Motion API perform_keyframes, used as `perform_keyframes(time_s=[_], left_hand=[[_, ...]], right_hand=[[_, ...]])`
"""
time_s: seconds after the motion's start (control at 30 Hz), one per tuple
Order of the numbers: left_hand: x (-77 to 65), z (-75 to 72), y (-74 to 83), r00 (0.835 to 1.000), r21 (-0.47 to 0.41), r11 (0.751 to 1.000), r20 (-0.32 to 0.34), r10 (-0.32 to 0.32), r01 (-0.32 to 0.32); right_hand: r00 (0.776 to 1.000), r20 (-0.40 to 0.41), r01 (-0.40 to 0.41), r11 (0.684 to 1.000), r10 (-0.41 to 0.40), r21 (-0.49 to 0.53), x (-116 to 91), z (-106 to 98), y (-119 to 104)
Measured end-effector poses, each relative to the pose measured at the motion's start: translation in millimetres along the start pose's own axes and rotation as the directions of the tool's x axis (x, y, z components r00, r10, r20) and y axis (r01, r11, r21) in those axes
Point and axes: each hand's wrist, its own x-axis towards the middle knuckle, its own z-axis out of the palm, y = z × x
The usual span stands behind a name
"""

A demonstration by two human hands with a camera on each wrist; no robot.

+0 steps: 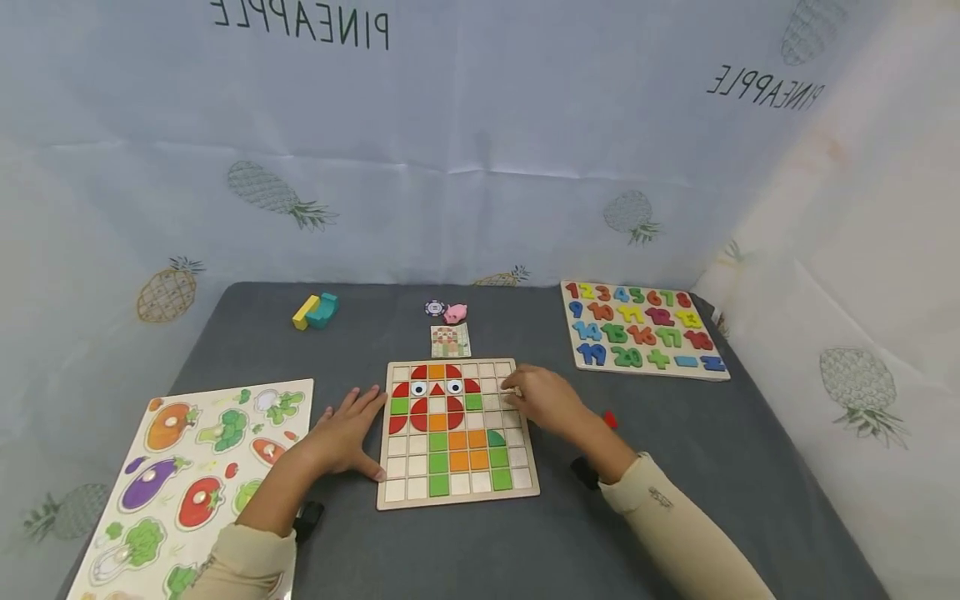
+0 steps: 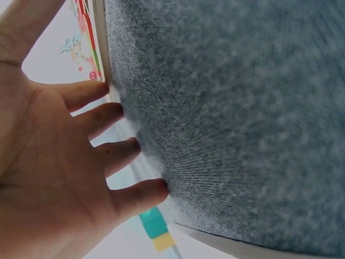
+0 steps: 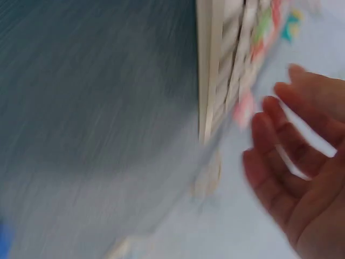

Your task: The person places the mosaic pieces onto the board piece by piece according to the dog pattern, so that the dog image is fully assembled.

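Observation:
A wooden grid board (image 1: 480, 482) lies flat in the middle of the table. Red, orange and green pieces and two eye pieces (image 1: 454, 387) form a figure in its cells. My left hand (image 1: 341, 437) spreads its fingers along the board's left edge, the thumb near the lower left corner. In the left wrist view, the fingertips (image 2: 153, 189) of that hand reach the table by the edge. Over the board's upper right cells hovers my right hand (image 1: 547, 402), its fingers loosely bent. The blurred right wrist view shows nothing between those fingers.
Behind the board lie a small picture card (image 1: 450, 343), a pink pig (image 1: 455, 313) and a poker chip (image 1: 434, 308). Yellow and teal blocks (image 1: 322, 311) sit back left. A vegetable puzzle (image 1: 247, 442) is at left, a number puzzle (image 1: 637, 373) back right. A red piece (image 1: 611, 419) lies by the right forearm.

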Motion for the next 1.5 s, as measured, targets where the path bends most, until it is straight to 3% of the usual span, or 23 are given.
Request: perform_keyframes(time_s=[0.1, 0.2, 0.27, 0.33, 0.57, 0.67, 0.8, 0.93, 1.07, 1.23, 1.5], left_hand=[[-1.1, -2.2, 0.7, 1.0, 0.017, 1.0, -0.004, 0.01, -0.01], [-2.2, -5.8, 0.6, 1.0, 0.042, 0.999, -0.013, 0.011, -0.011], [-2.5, -8.8, 0.2, 1.0, 0.052, 0.999, -0.016, 0.008, -0.008], [-2.7, -11.6, -0.1, 1.0, 0.056, 0.998, -0.016, 0.006, -0.005], [-1.9, -16.0, -2.1, 1.0, 0.045, 0.999, -0.01, 0.006, -0.006], [-1.5, -14.9, -3.7, 1.0, 0.038, 0.999, -0.006, 0.007, -0.006], [-1.7, -11.9, -5.4, 1.0, 0.025, 1.0, 0.0, 0.0, 0.0], [-1.5, -8.6, -4.6, 1.0, 0.007, 1.0, -0.003, 0.006, -0.006], [-0.2, -6.1, -2.4, 1.0, -0.002, 1.0, -0.008, 0.011, -0.011], [1.6, -2.7, -1.0, 1.0, -0.006, 1.0, 0.003, 0.004, -0.004], [2.4, -1.2, -1.1, 1.0, -0.01, 1.0, 0.013, -0.002, 0.003]], right_hand=[[0.985, -0.012, -0.174, 0.982, 0.173, -0.074, -30, -14, 26], [0.942, 0.047, -0.327, 0.939, 0.334, -0.109, -56, -22, 50], [0.923, 0.088, -0.365, 0.926, 0.374, -0.1, -68, -23, 63], [0.921, 0.111, -0.368, 0.927, 0.374, -0.073, -76, -20, 73], [0.947, 0.057, -0.319, 0.947, 0.317, 0.038, -74, -7, 85], [0.974, 0.013, -0.228, 0.967, 0.228, 0.11, -63, -7, 66], [0.999, -0.005, -0.034, 0.978, 0.035, 0.206, -41, -6, 24], [0.997, 0.018, 0.072, 0.976, -0.077, 0.207, -18, 0, -9], [0.986, 0.058, 0.141, 0.974, -0.153, 0.18, -3, 9, -25], [0.973, 0.1, 0.192, 0.969, -0.209, 0.155, 4, 19, -32], [0.969, 0.076, 0.224, 0.965, -0.236, 0.14, 7, 24, -34]])
